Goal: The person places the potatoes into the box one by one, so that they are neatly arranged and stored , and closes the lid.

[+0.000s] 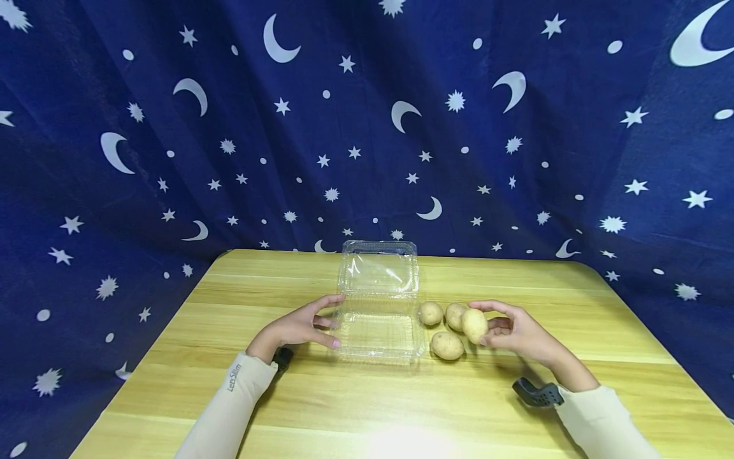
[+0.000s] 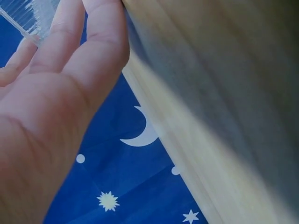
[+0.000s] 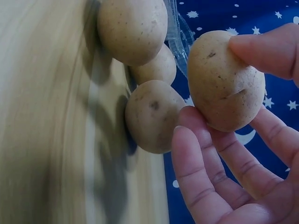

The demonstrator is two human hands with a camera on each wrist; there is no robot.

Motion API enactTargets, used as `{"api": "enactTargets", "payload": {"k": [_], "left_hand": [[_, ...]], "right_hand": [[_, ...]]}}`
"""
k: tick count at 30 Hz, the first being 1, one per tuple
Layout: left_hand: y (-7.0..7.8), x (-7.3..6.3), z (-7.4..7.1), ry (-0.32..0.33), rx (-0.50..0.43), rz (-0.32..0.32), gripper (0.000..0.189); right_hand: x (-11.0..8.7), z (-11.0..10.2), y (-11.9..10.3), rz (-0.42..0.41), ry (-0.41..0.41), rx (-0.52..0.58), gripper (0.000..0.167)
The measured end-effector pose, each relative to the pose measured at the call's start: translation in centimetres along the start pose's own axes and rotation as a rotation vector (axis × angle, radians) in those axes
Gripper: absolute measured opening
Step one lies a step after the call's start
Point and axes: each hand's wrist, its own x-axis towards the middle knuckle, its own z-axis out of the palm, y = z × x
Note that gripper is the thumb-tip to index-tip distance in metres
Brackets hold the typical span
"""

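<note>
My right hand (image 1: 518, 331) pinches a potato (image 1: 474, 326) between thumb and fingers. In the right wrist view that potato (image 3: 226, 81) sits at the fingertips, with the thumb on its upper side. Three more potatoes lie on the table close by: one at the front (image 1: 447, 345), one by the container's right side (image 1: 431, 313), and one partly behind the held potato (image 1: 455, 316). A clear plastic clamshell container (image 1: 375, 354) stands with its lid (image 1: 378, 271) raised behind it. My left hand (image 1: 301, 326) rests at its left side, thumb and fingers spread along the edge.
The wooden table (image 1: 321, 414) carries the container and potatoes. A dark blue curtain (image 1: 367, 127) with white moons and stars hangs behind its back edge. Dark straps (image 1: 538, 392) show at both wrists, next to pale sleeves (image 1: 229, 408).
</note>
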Motion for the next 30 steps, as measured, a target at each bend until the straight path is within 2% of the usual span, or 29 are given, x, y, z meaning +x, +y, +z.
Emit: {"api": "enactTargets", "payload": {"k": [19,30], "left_hand": [[-0.1,0.0,0.1,0.003,-0.003,-0.003,0.102],[-0.1,0.1,0.0,0.001,-0.007,-0.004,0.103]], "right_hand": [[1.3,1.1,-0.4,-0.048,-0.046,0.046,0.056],[2.1,1.8,-0.8,-0.029,-0.027,0.018,0.058]]}}
